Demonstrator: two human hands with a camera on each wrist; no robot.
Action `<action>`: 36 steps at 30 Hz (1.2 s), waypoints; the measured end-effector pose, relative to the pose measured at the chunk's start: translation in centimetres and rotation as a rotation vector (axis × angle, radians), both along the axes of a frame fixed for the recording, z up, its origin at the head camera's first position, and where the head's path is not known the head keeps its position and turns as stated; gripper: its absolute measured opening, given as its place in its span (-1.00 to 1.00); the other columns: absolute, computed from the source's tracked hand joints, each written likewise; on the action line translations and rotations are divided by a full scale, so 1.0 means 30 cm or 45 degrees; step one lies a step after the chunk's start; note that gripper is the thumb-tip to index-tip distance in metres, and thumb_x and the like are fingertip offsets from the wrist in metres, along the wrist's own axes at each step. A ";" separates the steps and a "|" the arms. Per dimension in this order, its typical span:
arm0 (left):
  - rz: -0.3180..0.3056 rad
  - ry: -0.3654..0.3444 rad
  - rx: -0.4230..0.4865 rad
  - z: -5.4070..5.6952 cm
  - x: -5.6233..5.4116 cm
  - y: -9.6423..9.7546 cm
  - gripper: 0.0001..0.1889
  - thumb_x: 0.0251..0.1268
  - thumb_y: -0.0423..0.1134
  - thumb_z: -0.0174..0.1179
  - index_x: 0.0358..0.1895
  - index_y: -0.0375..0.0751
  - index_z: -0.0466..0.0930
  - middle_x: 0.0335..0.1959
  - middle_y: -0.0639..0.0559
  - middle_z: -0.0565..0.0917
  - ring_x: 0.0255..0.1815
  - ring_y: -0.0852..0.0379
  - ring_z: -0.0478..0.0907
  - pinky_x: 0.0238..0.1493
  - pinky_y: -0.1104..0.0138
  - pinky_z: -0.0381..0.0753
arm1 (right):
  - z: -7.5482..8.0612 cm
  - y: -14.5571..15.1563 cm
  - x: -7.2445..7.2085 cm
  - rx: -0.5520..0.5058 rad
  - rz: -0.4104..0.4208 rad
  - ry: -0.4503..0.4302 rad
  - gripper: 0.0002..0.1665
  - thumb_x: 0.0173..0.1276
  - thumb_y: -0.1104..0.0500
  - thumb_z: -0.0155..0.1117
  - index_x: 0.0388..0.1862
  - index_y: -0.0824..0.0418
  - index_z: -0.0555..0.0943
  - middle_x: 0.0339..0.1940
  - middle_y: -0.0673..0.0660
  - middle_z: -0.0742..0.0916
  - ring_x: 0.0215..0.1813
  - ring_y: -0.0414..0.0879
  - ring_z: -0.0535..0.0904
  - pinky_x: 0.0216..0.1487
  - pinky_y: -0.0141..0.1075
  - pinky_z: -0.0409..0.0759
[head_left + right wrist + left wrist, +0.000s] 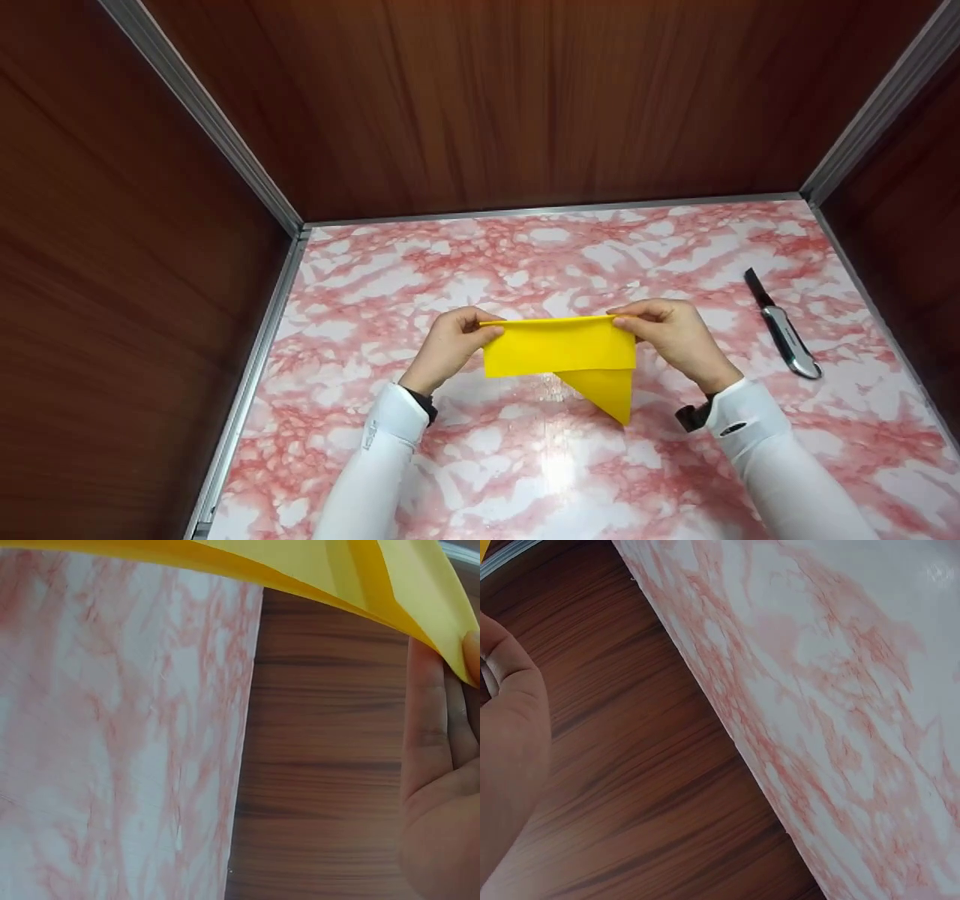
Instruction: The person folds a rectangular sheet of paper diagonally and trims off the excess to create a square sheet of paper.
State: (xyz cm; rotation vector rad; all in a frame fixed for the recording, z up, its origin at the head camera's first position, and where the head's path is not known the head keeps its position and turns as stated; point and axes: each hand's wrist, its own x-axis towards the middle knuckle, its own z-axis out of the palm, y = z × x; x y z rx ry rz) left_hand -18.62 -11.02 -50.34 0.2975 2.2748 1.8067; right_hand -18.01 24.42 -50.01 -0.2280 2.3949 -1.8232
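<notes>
A folded sheet of yellow paper (559, 349) is stretched between both hands, its folded upper edge nearly level. From its lower right side hangs a triangular flap that narrows to a point. The left hand (454, 341) pinches the upper left corner between thumb and fingers. At the upper right corner, the right hand (671, 334) pinches the paper with the thumb on the near side. In the right wrist view, the yellow paper (330, 577) runs across the top, with the right hand (442, 787) at its edge. The left wrist view catches only part of the left hand (510, 727).
On the right of the red-and-white marbled table (360, 300) lies a utility knife (787, 337) with a dark blade and a silver-black handle, blade exposed and pointing away. Brown wood-grain panels (480, 105) with metal edging close in the back and both sides.
</notes>
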 end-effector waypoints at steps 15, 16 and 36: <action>-0.003 0.061 -0.176 0.021 0.001 -0.012 -0.88 0.46 -0.13 0.30 -0.09 -0.03 0.75 -0.14 0.08 0.73 -0.12 0.08 0.67 0.01 0.22 0.64 | -0.007 -0.034 0.013 0.005 -0.087 0.128 -0.70 0.38 0.04 0.46 -0.06 0.21 0.83 -0.05 0.13 0.82 -0.06 -0.11 0.74 -0.03 -0.38 0.68; -0.004 0.081 -0.234 0.028 0.004 -0.010 -0.88 0.48 -0.13 0.28 -0.07 -0.01 0.74 -0.12 0.10 0.72 -0.09 0.10 0.65 0.02 0.21 0.63 | -0.009 -0.037 0.013 0.010 -0.091 0.139 -0.71 0.38 0.04 0.46 -0.06 0.20 0.83 -0.05 0.12 0.82 -0.06 -0.12 0.74 -0.03 -0.38 0.68; -0.089 0.798 -1.217 0.103 0.004 0.188 -0.87 0.48 -0.06 0.26 -0.18 0.04 0.76 -0.29 0.23 0.78 -0.28 0.20 0.71 0.30 0.02 0.45 | -0.054 -0.103 0.001 -0.013 -0.122 0.147 -0.68 0.34 -0.01 0.49 -0.08 0.16 0.84 -0.10 0.08 0.83 -0.11 -0.09 0.74 -0.14 -0.34 0.69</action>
